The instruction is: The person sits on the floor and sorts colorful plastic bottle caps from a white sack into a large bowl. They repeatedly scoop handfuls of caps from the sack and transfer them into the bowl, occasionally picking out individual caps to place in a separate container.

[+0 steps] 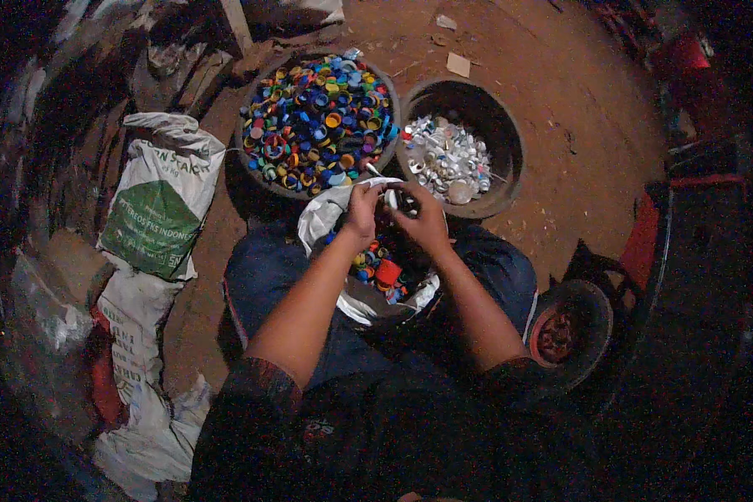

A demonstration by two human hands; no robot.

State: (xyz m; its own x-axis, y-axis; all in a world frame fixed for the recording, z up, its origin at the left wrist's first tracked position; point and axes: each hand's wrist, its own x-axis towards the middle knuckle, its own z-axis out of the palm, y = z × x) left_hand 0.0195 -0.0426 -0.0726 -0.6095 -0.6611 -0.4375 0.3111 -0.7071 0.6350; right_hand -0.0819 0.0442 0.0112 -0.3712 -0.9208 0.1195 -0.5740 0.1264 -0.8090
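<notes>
Both hands are close together over the far side of an open white sack (316,219) between my knees. Colourful plastic bottle caps (368,266) lie inside it, with a red squarish piece (387,272) among them. My left hand (361,214) is closed, its fingertips at the sack's far rim; what they hold is hard to make out. My right hand (424,219) is curled, thumb and fingers around a small white piece (391,200), perhaps a cap. Shadow hides part of the sack's inside.
A round tub (398,100) heaped with coloured caps stands ahead, beside a dark tub (514,138) holding white and silvery pieces. Printed sacks (155,209) lie at left. A round container (594,309) with a reddish inside stands at right, on the brown floor (560,100).
</notes>
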